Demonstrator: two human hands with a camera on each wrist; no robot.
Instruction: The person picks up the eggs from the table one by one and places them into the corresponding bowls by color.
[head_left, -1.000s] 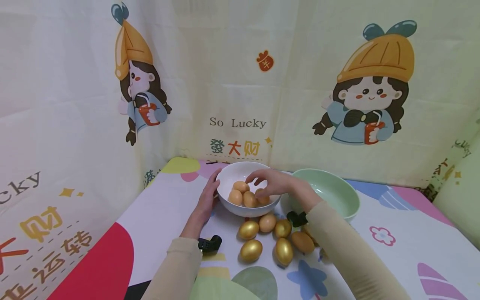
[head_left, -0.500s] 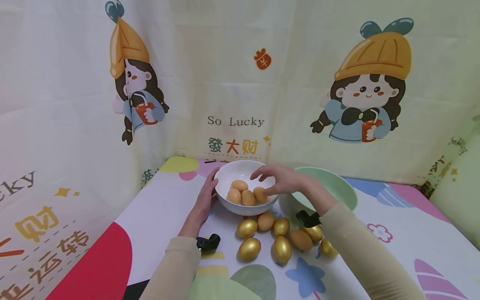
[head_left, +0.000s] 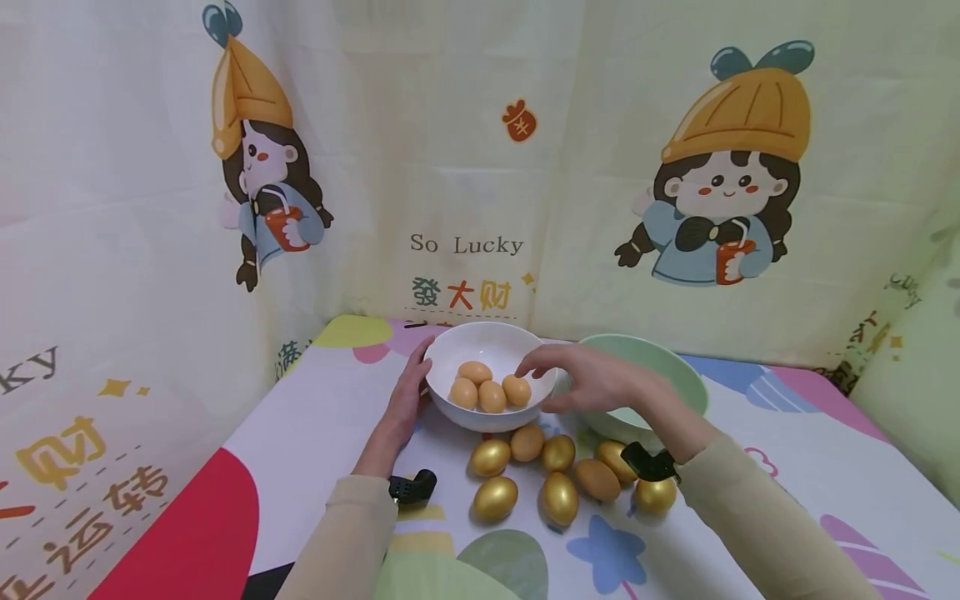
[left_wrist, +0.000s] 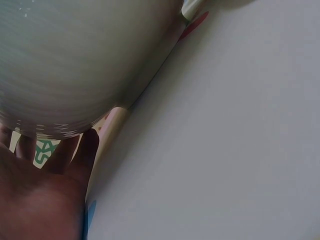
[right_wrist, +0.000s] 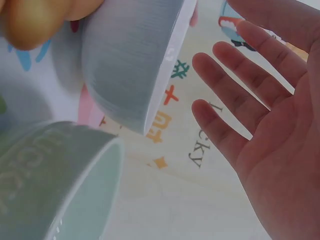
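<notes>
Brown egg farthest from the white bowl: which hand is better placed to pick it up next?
Right, I'd judge: the right hand is open, empty and nearer the brown egg, while the left hand rests against the white bowl.

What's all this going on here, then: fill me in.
A person is handling eggs and bowls on a printed table cover. The left hand rests against the side of a white bowl with four brown eggs in it. The right hand is open and empty near the bowl's right rim. Six gold eggs and two more brown eggs lie nearer the person. A green bowl stands to the right, partly hidden by the right arm.
</notes>
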